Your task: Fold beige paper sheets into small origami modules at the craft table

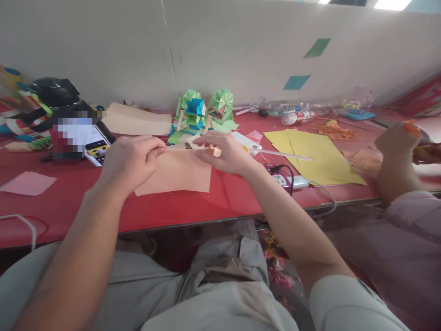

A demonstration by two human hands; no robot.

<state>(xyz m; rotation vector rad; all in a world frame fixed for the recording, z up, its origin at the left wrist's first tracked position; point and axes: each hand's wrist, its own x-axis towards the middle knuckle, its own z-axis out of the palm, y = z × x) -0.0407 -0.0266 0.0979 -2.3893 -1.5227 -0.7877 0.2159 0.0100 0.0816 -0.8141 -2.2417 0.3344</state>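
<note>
A sheet of peach paper (179, 172) lies on the red table in front of me. My left hand (136, 158) is closed, with its bent fingers and thumb at the sheet's upper left edge. Over the upper right part of the sheet is my right hand (225, 149), thumb and fingers apart and pointing left. Small peach and cream paper bits show beside its fingertips; the fingers partly hide them. Just behind the sheet stands a folded green and blue paper model (195, 112).
A lit phone (98, 149) leans against a dark stand on the left. Yellow sheets (310, 151), a purple power strip (277, 177) with cables, and a plastic bottle (298, 117) lie to the right. Another person's hand (398, 138) is at the far right. A pink sheet (27, 183) lies left.
</note>
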